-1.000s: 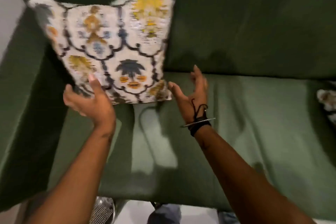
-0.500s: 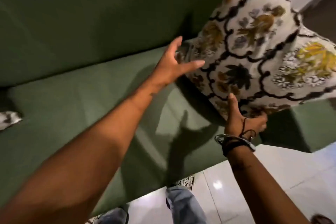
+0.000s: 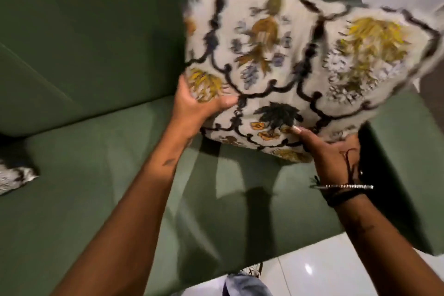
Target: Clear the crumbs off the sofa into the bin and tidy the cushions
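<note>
A white cushion [image 3: 283, 60] with black scrollwork and yellow and blue flowers hangs tilted above the right end of the green sofa seat [image 3: 96, 175]. My left hand [image 3: 194, 106] grips its lower left edge, thumb on the front. My right hand [image 3: 329, 151], with bracelets on the wrist, holds its bottom edge from below. The cushion is blurred. No crumbs or bin show.
A corner of a second patterned cushion [image 3: 14, 175] lies at the left edge on the seat. The sofa backrest [image 3: 84, 31] runs behind, the right armrest [image 3: 403, 151] beside the cushion. White tiled floor [image 3: 324, 269] and my jeans leg [image 3: 242, 286] are below.
My view swung from the left-end cushion to the sofa's right end. Both hands closed on this cushion and lifted it off the seat, closer to me.
</note>
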